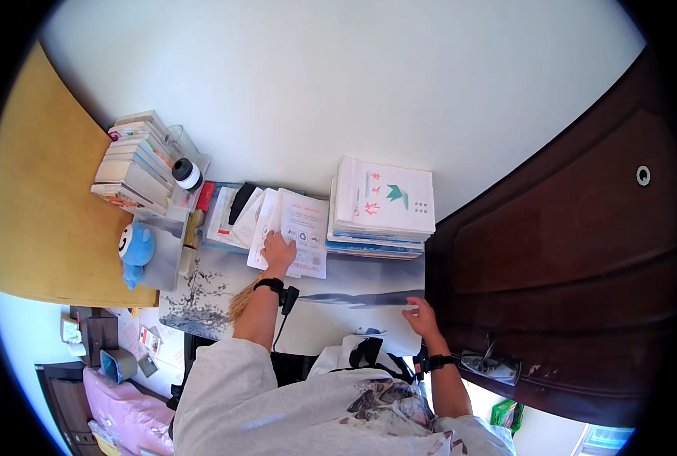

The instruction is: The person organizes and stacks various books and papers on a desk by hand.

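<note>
My left hand (pixel 278 251) lies palm down on white printed sheets or flat packets (pixel 307 231), which bear red writing and small symbols. Whether its fingers pinch an edge there is hidden. More papers (pixel 247 219) and a black flat piece (pixel 241 202) fan out to the left of these. Close on their right stands a stack of books (pixel 379 248), topped by a white exercise book (pixel 384 196) with red characters and a green emblem. Above the right end of the desk mat (pixel 344 313), my right hand (pixel 421 316) hovers with loosely bent fingers and nothing in them.
A straw-coloured bristle bundle (pixel 246 299) lies under my left forearm. At the left are a row of books (pixel 133 165), a black-and-white bottle (pixel 186 174), a clear cup (pixel 180 139) and a blue plush toy (pixel 136 248). A dark wooden door (pixel 560 228) borders the desk's right side.
</note>
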The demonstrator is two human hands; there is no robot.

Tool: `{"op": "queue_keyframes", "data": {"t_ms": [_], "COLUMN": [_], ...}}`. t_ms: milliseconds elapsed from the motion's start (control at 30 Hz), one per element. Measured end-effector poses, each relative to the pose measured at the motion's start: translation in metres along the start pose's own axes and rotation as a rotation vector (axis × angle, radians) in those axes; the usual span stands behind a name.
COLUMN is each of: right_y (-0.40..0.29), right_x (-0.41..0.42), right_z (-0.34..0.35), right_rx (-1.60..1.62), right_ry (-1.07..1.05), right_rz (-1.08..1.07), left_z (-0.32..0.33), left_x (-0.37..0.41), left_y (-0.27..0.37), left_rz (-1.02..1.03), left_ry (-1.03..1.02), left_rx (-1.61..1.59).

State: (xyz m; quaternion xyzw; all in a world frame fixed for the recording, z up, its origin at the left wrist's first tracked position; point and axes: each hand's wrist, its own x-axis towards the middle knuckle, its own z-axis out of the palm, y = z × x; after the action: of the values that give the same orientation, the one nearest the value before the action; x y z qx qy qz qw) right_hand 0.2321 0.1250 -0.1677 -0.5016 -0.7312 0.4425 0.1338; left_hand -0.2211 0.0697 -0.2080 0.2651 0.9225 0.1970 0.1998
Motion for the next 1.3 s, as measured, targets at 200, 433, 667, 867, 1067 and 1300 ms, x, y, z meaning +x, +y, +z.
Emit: {"op": "queue_keyframes", "data": {"t_ms": [200, 433, 667, 867, 1067, 1300], "right_y": [0.019, 0.025, 0.020, 0.015, -0.045, -0.116], "right_x": [-0.008, -0.007, 0.001, 0.001, 0.008, 0.021], "right_z": [0.002, 0.003, 0.009, 0.005, 0.005, 0.063], "right_rx": [-0.015, -0.018, -0.027, 0.002, 0.050, -0.149], "right_ry": [0.015, 0.006, -0.044, -0.068, -0.174, -0.394], "right_rz": [-0.020, 0.036, 0.033, 0.040, -0.028, -0.329], "left_z": [0.018, -0.011, 0.008, -0.030, -0.052, -0.009], "left_x": [0.006, 0.002, 0.004, -0.045, -0.147, -0.220], "left_y": [-0.011, 0.004, 0.009, 0.047, 0.058, 0.083], "left_rz": [0.015, 0.088, 0.267, 0.493, 0.530, 0.474], "left_ry": [0.078, 0.012, -0.052, -0.062, -0.005, -0.386], "left_rx": [0.091, -0.090, -0.459, -0.162, -0.182, -0.484]}}
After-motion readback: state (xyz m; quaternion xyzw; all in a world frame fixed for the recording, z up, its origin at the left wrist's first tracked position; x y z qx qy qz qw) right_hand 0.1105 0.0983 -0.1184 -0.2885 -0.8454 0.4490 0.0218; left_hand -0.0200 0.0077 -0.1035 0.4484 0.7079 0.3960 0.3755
